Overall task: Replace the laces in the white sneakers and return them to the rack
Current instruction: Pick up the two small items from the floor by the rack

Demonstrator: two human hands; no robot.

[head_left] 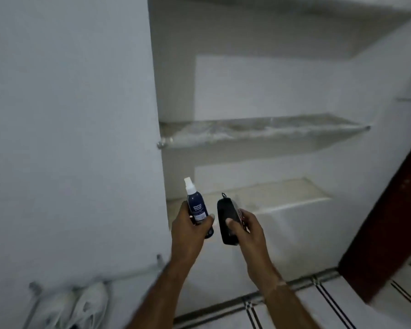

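My left hand grips a dark blue spray bottle with a white nozzle, held upright. Beside it, my right hand holds a black pouch-like object with a small loop at its top. Both are raised in front of the lowest shelf of a white wall niche. A pair of white sneakers sits on a metal rack at the bottom left, blurred and well below my hands.
A white wall stands on the left. The niche holds a middle shelf covered with crinkled plastic. A dark red door edge is at the right. White floor tiles with dark stripes lie below.
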